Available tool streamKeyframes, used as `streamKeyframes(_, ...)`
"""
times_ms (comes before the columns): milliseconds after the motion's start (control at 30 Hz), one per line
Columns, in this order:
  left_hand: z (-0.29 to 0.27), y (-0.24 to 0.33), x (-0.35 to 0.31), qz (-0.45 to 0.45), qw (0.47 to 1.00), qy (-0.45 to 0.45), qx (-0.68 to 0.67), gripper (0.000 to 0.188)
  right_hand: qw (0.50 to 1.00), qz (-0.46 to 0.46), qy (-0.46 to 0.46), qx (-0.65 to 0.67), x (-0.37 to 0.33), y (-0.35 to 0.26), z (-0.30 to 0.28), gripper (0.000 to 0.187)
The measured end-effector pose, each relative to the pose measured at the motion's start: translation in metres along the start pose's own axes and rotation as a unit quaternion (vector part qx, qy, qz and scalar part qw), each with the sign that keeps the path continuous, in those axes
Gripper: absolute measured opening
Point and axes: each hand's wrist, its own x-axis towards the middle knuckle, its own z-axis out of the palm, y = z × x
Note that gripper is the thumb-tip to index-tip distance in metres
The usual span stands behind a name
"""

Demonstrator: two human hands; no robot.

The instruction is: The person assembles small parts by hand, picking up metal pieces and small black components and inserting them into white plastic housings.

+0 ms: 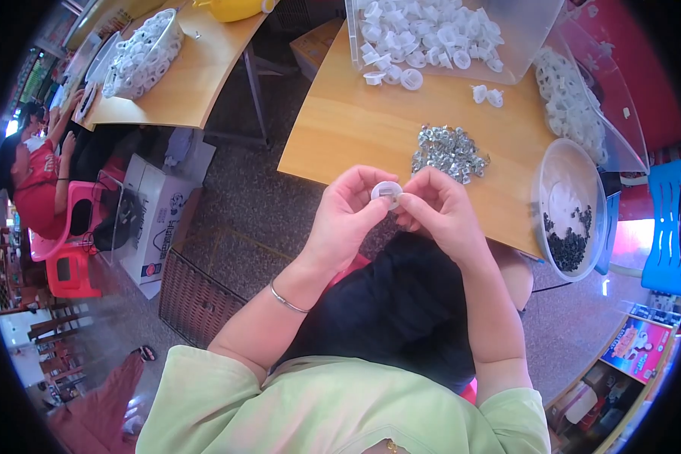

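Note:
Between my two hands, just off the table's near edge, is a small round white plastic part (387,189) with a dark slot in its middle. My left hand (353,208) pinches its left side between thumb and fingers. The thumb and fingertips of my right hand (440,208) close on its right side; whether they also hold a tiny piece is too small to tell. Beyond my hands a pile of small shiny metal clips (448,153) lies on the wooden table (340,129). Two loose white plastic parts (487,95) lie farther back.
A clear bin (518,60) of white flanged parts lies tipped at the table's back. At the right are a bowl (539,219) with small black pieces and a bag of white rings (570,106). Another table (197,68) holds a full basket (175,38); a person in red (41,181) sits there.

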Motion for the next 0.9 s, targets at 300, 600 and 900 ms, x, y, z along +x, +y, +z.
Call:
streamKeyframes(300, 0.0001, -0.0009, 0.001, -0.007, 0.998, -0.021, -0.054, 0.018, 1.0, -0.011, -0.008, 0.005, -0.0011, -0.0026, -0.0011, 0.008)
streamKeyframes(600, 0.0003, -0.0046, 0.0007, 0.0, 0.997, -0.009, -0.073, 0.021, 1.0, -0.01, -0.003, 0.006, -0.0019, -0.0044, -0.0013, 0.009)
streamKeyframes(900, -0.0003, -0.0041, -0.0007, 0.011, 0.998, 0.003, -0.062, 0.022, 1.0, -0.008, 0.0, 0.012, -0.0008, -0.004, 0.0005, 0.009)
